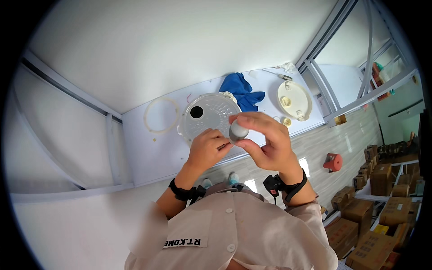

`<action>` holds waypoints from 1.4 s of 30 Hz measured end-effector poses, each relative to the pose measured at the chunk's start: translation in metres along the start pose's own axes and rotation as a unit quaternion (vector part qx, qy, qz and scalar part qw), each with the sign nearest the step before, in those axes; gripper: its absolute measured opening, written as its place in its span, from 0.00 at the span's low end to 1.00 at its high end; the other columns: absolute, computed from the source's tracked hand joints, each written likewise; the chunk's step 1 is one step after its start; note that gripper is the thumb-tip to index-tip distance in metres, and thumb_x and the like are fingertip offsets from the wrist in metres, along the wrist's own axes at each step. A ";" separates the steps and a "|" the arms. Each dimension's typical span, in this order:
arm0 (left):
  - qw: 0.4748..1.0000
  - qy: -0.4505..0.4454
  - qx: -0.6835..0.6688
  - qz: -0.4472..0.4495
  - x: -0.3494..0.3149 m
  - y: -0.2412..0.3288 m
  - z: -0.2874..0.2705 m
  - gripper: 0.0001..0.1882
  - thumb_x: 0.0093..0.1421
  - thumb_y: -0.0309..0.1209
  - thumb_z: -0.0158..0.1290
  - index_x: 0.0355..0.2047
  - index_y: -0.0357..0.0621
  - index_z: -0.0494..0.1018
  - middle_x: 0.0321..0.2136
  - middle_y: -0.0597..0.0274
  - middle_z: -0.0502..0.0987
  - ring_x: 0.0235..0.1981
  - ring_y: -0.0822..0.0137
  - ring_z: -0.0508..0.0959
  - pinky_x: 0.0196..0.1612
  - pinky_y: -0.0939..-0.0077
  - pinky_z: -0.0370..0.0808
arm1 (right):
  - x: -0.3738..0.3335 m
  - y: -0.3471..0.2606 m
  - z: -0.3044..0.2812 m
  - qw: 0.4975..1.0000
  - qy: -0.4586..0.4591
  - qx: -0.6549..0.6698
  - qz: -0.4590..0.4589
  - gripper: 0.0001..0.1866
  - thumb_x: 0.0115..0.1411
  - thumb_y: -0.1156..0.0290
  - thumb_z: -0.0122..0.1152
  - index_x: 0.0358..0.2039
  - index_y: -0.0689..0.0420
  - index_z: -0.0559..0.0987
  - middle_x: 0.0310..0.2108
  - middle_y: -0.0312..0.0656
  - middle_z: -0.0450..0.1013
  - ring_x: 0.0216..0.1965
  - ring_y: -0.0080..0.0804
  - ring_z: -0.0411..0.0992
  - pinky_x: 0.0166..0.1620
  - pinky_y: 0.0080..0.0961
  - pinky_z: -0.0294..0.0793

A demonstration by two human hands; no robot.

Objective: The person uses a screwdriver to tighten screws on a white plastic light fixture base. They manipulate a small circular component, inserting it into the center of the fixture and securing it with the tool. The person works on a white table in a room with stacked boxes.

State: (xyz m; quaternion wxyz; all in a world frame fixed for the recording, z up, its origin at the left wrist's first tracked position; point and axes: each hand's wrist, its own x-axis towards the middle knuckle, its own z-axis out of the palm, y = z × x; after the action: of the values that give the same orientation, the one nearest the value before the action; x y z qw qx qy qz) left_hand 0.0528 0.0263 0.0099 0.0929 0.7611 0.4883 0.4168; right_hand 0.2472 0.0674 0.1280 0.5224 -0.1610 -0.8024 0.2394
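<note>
A small grey cylinder [239,130] is pinched above a worktable

One cylinder, white on top, sits in the right hand [271,139], thumb and fingers clamped on its sides in a half-open curl. The left hand [206,147] is close beside it, fingers drawn together; whether their tips touch the cylinder cannot be told. Beyond the hands lies one large pale disc [210,118] with one dark round spot [196,112]. One blue cloth [243,92] lies just beyond its far right side. Farther right are one cream round cover [302,100] and one grey-handled tool [284,77]; one thin ring [145,118] lies at left. The near edge of the white table [166,157] runs close by the hands, its widest open stretch near and left, around the ring.
</note>
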 end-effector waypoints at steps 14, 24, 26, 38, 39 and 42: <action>1.000 -0.011 -0.002 0.008 0.000 -0.002 0.000 0.05 0.51 0.31 0.71 0.28 0.50 0.86 0.27 0.68 0.78 0.30 0.61 0.80 0.32 0.64 0.78 | -0.003 0.003 0.001 0.995 -0.067 0.004 0.070 0.33 0.58 0.83 0.70 0.65 0.57 0.73 0.51 0.53 0.77 0.47 0.49 0.79 0.44 0.36 0.81; 1.000 -0.002 0.012 0.018 -0.001 -0.002 0.001 0.04 0.51 0.31 0.70 0.28 0.50 0.87 0.26 0.68 0.78 0.29 0.61 0.79 0.32 0.65 0.78 | -0.012 0.002 0.013 0.998 0.003 -0.049 0.038 0.35 0.60 0.81 0.70 0.68 0.61 0.70 0.48 0.53 0.78 0.44 0.46 0.79 0.46 0.35 0.80; 1.000 -0.012 0.004 0.012 -0.001 -0.002 0.000 0.04 0.52 0.31 0.70 0.29 0.49 0.87 0.26 0.67 0.79 0.29 0.62 0.79 0.32 0.65 0.78 | -0.014 0.003 0.007 0.998 0.011 0.008 0.058 0.37 0.63 0.80 0.68 0.71 0.62 0.65 0.47 0.52 0.78 0.44 0.42 0.79 0.48 0.34 0.80; 0.994 -0.092 -0.044 0.050 0.002 -0.006 -0.032 0.06 0.53 0.28 0.70 0.33 0.47 0.88 0.26 0.68 0.79 0.29 0.63 0.79 0.32 0.66 0.77 | -0.032 0.024 -0.015 0.974 -0.058 -0.078 0.203 0.27 0.52 0.83 0.66 0.54 0.53 0.81 0.39 0.43 0.81 0.27 0.33 0.77 0.33 0.26 0.77; 0.993 -0.092 -0.045 0.055 0.000 -0.010 -0.034 0.07 0.53 0.29 0.70 0.34 0.47 0.88 0.26 0.69 0.79 0.29 0.63 0.79 0.33 0.66 0.77 | -0.036 0.031 -0.012 0.968 -0.100 -0.103 0.207 0.28 0.51 0.83 0.66 0.55 0.52 0.81 0.43 0.42 0.81 0.27 0.35 0.78 0.33 0.27 0.78; 0.993 -0.093 -0.035 0.070 -0.007 -0.017 -0.042 0.07 0.53 0.30 0.71 0.34 0.49 0.88 0.27 0.71 0.79 0.30 0.65 0.78 0.34 0.67 0.76 | -0.045 0.050 -0.008 0.940 -0.202 -0.155 0.226 0.33 0.47 0.80 0.65 0.57 0.49 0.80 0.57 0.38 0.80 0.28 0.40 0.80 0.33 0.34 0.81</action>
State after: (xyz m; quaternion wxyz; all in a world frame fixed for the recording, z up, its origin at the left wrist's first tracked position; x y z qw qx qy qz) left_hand 0.0098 0.0184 0.0232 0.1350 0.8252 0.4078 0.3668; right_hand 0.2735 0.0876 0.0689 0.2500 -0.3652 -0.8608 0.2513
